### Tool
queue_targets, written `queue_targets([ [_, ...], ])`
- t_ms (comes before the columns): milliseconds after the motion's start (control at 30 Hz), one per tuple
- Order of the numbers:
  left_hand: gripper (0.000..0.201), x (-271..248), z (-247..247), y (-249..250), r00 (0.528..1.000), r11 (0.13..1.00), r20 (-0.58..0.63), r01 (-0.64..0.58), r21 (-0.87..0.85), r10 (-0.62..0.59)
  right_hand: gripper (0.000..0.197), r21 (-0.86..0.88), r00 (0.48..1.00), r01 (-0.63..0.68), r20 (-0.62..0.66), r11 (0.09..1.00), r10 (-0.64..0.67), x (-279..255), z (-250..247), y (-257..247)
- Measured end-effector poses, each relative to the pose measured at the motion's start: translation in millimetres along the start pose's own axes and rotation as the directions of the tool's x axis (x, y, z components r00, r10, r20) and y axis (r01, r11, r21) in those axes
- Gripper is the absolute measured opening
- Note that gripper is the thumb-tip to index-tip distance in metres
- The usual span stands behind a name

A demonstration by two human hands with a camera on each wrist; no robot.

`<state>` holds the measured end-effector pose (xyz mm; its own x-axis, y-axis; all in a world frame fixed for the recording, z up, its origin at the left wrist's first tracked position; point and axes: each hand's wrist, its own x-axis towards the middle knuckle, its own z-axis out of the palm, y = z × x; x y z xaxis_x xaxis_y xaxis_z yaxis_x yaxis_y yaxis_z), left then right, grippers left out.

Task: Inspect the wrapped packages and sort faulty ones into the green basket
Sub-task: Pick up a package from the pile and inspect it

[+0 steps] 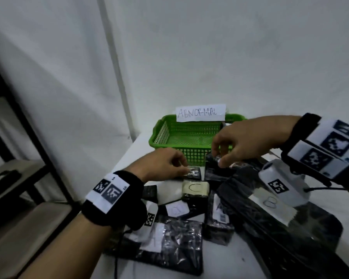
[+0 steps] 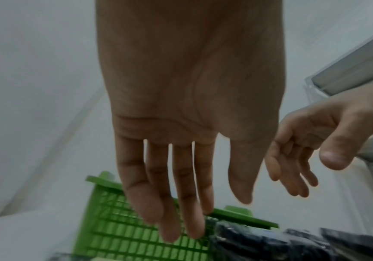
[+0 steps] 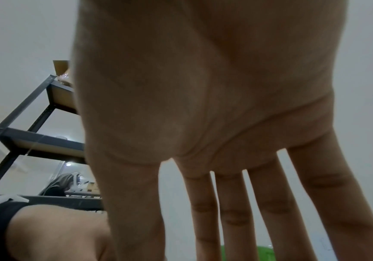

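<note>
Several black plastic-wrapped packages with white paper labels lie piled on the white table [image 1: 127, 158]. The green basket [image 1: 189, 135], marked "ABNORMAL", stands behind them with nothing visible in it. My left hand [image 1: 182, 167] hovers with straight fingers over a small shiny black package [image 1: 193, 174]. My right hand [image 1: 220, 159] reaches down over a larger black package [image 1: 216, 170] that lies against the basket's front wall. In the left wrist view the left hand [image 2: 203, 211] holds nothing, and the basket [image 2: 118, 234] lies below it. The right hand [image 3: 225, 229] also shows straight, empty fingers.
A beige package marked "C" [image 1: 194, 188] sits just in front of my hands, a long one marked "B" [image 1: 270, 206] lies at the right, and a big flat one [image 1: 169, 244] lies near me. A black metal shelf [image 1: 18, 121] stands left of the table. White walls close the back.
</note>
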<state>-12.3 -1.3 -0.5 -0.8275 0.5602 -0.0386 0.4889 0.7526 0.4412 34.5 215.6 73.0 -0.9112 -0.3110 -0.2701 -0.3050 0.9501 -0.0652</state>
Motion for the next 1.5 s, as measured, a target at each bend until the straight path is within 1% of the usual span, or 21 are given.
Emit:
queue_targets([
  [167,0.039,-25,-15,-42,0.977,0.971,0.000,0.213,0.113,-0.214,0.036,-0.080,0.997,0.071,0.026,0.994,-0.069,43,-16,-41],
  [233,0.047,-33,-19,-57,0.949,0.937,0.047,0.299,0.182,-0.312,0.037,-0.088,0.994,0.109,0.038,0.990,-0.106,65,-19,-60],
  [300,0.057,-40,-19,-71,0.907,0.896,0.123,0.362,0.256,-0.402,0.037,-0.100,0.988,0.147,0.063,0.984,-0.141,85,-19,-81],
  [367,0.059,-45,-14,-83,0.868,0.866,0.190,0.388,0.316,-0.459,0.039,-0.092,0.982,0.178,0.088,0.980,-0.170,104,-15,-99],
  [400,0.056,-45,-11,-88,0.859,0.861,0.208,0.389,0.327,-0.467,0.040,-0.082,0.978,0.187,0.104,0.979,-0.178,111,-12,-105],
  [467,0.051,-49,-10,-99,0.874,0.875,0.190,0.385,0.295,-0.448,0.043,-0.064,0.972,0.204,0.131,0.977,-0.194,125,-8,-114],
  [533,0.044,-53,-16,-103,0.917,0.910,0.104,0.357,0.212,-0.384,0.046,-0.051,0.970,0.215,0.127,0.975,-0.208,132,-6,-117],
  [567,0.041,-56,-20,-102,0.941,0.935,0.042,0.329,0.134,-0.337,0.048,-0.055,0.972,0.217,0.106,0.975,-0.210,134,-6,-115],
  [633,0.040,-60,-33,-96,0.963,0.966,-0.096,0.247,-0.076,-0.253,0.052,-0.069,0.976,0.216,0.034,0.974,-0.214,134,-7,-108],
  [700,0.043,-61,-47,-87,0.949,0.971,-0.257,0.135,-0.196,-0.184,0.054,0.001,0.974,0.221,-0.049,0.975,-0.220,133,-12,-95],
  [733,0.044,-59,-52,-83,0.932,0.972,-0.327,0.082,-0.220,-0.153,0.050,0.094,0.969,0.234,-0.098,0.968,-0.225,131,-14,-88],
  [800,0.043,-49,-60,-74,0.900,0.959,-0.425,-0.034,-0.280,-0.092,0.036,0.325,0.947,0.292,-0.233,0.900,-0.222,121,-20,-73],
  [867,0.040,-34,-62,-60,0.874,0.905,-0.481,-0.147,-0.400,-0.071,0.026,0.477,0.907,0.350,-0.386,0.806,-0.166,107,-26,-56],
  [900,0.038,-27,-63,-51,0.865,0.861,-0.497,-0.197,-0.469,-0.073,0.024,0.520,0.885,0.372,-0.448,0.769,-0.125,99,-29,-47],
  [967,0.034,-9,-62,-30,0.855,0.758,-0.515,-0.297,-0.580,-0.059,0.022,0.573,0.849,0.387,-0.527,0.722,-0.037,79,-32,-27],
  [1067,0.032,16,-54,2,0.840,0.626,-0.542,-0.411,-0.663,-0.022,0.022,0.650,0.829,0.384,-0.555,0.656,0.065,47,-31,0],
  [1133,0.035,30,-47,24,0.837,0.573,-0.547,-0.460,-0.678,0.024,0.034,0.687,0.805,0.393,-0.578,0.611,0.132,23,-25,18],
  [1200,0.037,41,-40,42,0.841,0.539,-0.535,-0.489,-0.685,0.084,0.041,0.715,0.776,0.403,-0.598,0.571,0.201,2,-17,30],
  [1300,0.032,49,-28,60,0.853,0.531,-0.501,-0.494,-0.689,0.143,0.032,0.745,0.742,0.403,-0.606,0.532,0.287,-17,-6,43],
  [1400,0.025,52,-14,67,0.872,0.513,-0.470,-0.469,-0.719,0.138,0.029,0.758,0.739,0.382,-0.594,0.529,0.319,-18,4,49],
  [1500,0.024,54,-5,64,0.870,0.531,-0.484,-0.454,-0.715,0.093,0.023,0.761,0.752,0.369,-0.582,0.534,0.310,-9,14,49],
])
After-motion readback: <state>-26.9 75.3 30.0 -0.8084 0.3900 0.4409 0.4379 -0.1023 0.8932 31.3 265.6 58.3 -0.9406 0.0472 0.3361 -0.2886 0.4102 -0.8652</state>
